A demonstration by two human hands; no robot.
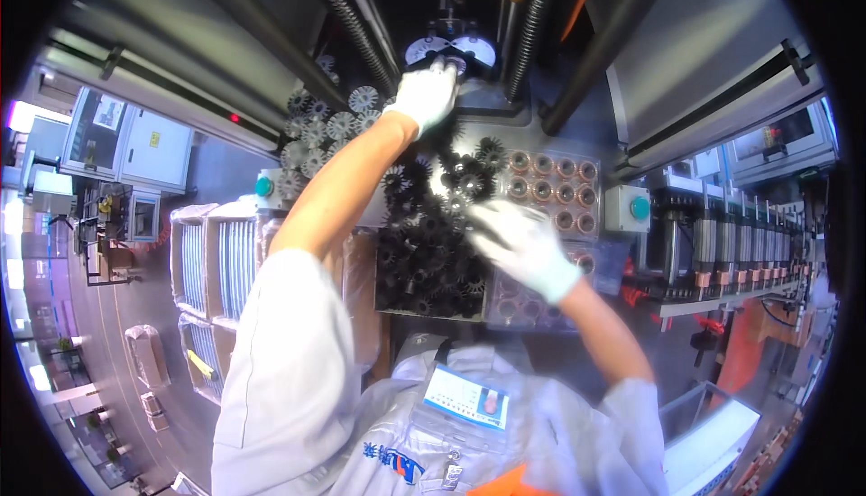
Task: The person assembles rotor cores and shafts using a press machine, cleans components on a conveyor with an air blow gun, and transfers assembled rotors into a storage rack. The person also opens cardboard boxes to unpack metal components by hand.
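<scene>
My left hand [426,92], in a white glove, reaches far forward into the machine and rests on a round white-and-dark fixture [451,50]; whether it grips a part there I cannot tell. My right hand [520,242], also white-gloved and blurred, hovers with fingers spread over a tray [388,302] full of black toothed round parts [424,252]. Just right of those lies a clear tray [591,164] with rows of copper-wound round parts [552,180].
Silvery toothed discs [320,131] are stacked at the left of the machine. Green round buttons [263,187] [639,208] sit on both sides. Boxes of white stacked pieces [215,257] stand at my left, a row of cylinders with copper ends [731,248] at my right.
</scene>
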